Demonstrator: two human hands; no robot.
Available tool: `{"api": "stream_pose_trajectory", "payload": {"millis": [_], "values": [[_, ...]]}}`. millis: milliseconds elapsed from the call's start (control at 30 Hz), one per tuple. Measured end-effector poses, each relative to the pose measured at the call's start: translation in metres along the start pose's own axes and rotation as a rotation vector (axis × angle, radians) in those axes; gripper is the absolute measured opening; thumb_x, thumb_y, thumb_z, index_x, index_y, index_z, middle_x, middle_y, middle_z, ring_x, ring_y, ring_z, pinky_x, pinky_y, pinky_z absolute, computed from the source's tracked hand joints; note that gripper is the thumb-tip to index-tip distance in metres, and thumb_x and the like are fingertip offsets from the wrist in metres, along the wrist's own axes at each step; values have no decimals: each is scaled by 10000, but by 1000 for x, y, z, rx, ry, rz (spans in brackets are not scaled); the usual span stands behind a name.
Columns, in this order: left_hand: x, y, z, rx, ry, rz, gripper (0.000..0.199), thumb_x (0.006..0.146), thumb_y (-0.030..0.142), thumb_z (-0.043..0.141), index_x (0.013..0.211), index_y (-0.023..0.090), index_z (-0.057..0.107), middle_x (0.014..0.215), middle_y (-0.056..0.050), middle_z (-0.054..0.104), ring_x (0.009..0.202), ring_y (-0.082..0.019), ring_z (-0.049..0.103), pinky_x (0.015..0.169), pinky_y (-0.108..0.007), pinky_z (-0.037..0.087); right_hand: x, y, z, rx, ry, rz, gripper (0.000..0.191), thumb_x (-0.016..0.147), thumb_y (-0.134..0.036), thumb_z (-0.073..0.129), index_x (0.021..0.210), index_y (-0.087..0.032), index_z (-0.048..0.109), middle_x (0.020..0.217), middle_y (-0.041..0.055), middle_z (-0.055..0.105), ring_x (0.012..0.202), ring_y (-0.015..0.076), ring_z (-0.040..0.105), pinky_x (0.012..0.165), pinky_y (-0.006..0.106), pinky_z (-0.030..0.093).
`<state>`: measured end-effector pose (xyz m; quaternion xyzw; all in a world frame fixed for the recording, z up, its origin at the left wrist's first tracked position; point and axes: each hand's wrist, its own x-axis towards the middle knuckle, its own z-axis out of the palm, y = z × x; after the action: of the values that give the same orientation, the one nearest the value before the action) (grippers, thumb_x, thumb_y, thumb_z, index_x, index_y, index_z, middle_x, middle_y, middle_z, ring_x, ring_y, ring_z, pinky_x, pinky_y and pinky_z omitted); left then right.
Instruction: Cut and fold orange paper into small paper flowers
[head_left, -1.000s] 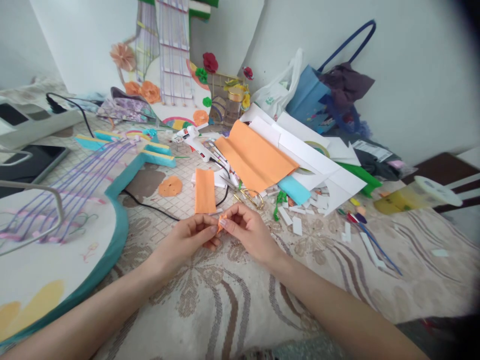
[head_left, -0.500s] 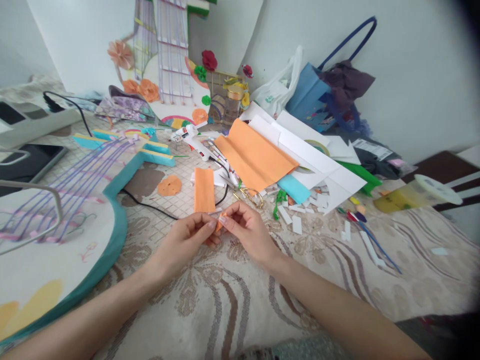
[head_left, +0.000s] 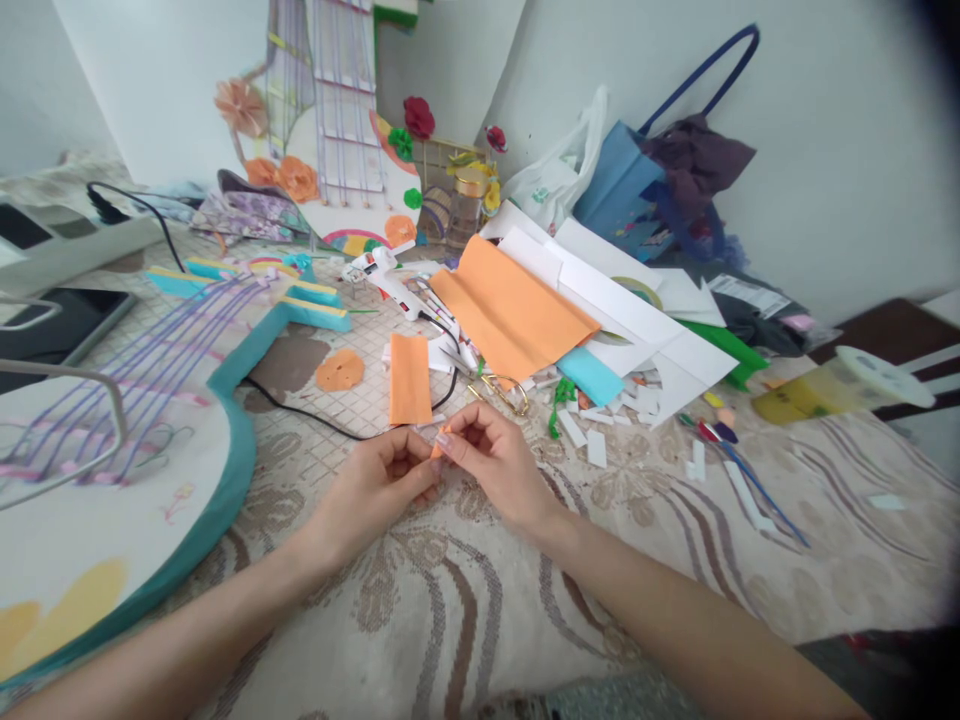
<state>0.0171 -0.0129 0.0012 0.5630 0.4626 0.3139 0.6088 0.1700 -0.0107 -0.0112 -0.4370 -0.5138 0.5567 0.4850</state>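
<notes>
Between my fingertips is a small piece of orange crepe paper [head_left: 437, 449], mostly hidden by the fingers. My left hand [head_left: 394, 473] pinches it from the left, and my right hand [head_left: 484, 455] pinches it from the right; the two hands touch or nearly touch. Just beyond them lies a folded orange strip [head_left: 409, 378]. Gold-handled scissors [head_left: 504, 393] rest beyond my right hand. An orange paper disc [head_left: 340, 370] lies on the tablecloth, off to the left of the strip.
A white glue gun [head_left: 386, 283] lies behind the strip, beside a large orange sheet [head_left: 514, 310] on white papers [head_left: 637, 320]. At left is a teal-edged craft guitar [head_left: 236, 440]; a second decorated guitar [head_left: 352, 150] stands at the back. White scraps [head_left: 596, 449] and a yellow cup [head_left: 799, 398] are at right.
My left thumb and fingers have shifted slightly around the small orange piece. The right hand keeps nearly the same pinch. Things on the table stay put, apart from a slight shift of the view.
</notes>
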Motion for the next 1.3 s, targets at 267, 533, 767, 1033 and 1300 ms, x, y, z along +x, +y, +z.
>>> {"api": "stream_pose_trajectory", "payload": {"millis": [267,533,767,1033,1300], "values": [[0,1,-1,-16,-19,2,188,782,321,579,697,156,548,631,9,559,568,-112,507,554,-243,429,-2,2,1,13,21,21,107,782,-250,628,775,-188,541,702,-23,551,645,110,513,610,244,423],[-1,5,0,-29,-3,-28,265,830,390,508,720,159,577,650,-11,601,604,-134,539,596,-258,445,0,1,0,7,39,14,129,769,-262,635,749,-188,531,696,-21,535,641,111,492,604,247,416],[-1,3,1,-46,-4,-38,237,784,366,588,682,159,539,604,16,565,548,-112,513,543,-236,424,-1,1,1,9,28,21,119,780,-250,628,753,-183,534,696,-22,525,632,104,487,595,241,412],[1,-2,-1,-10,19,3,225,823,333,533,674,165,532,603,16,552,561,-109,478,552,-230,391,2,4,0,152,-23,98,211,806,-370,599,907,-206,512,710,-27,542,598,102,514,565,237,415],[1,0,-1,67,-30,79,213,805,316,557,652,170,536,589,28,509,566,-111,461,547,-228,369,-2,-3,1,114,-79,136,276,744,-336,672,641,-184,466,567,-60,437,513,76,395,482,212,311]]}}
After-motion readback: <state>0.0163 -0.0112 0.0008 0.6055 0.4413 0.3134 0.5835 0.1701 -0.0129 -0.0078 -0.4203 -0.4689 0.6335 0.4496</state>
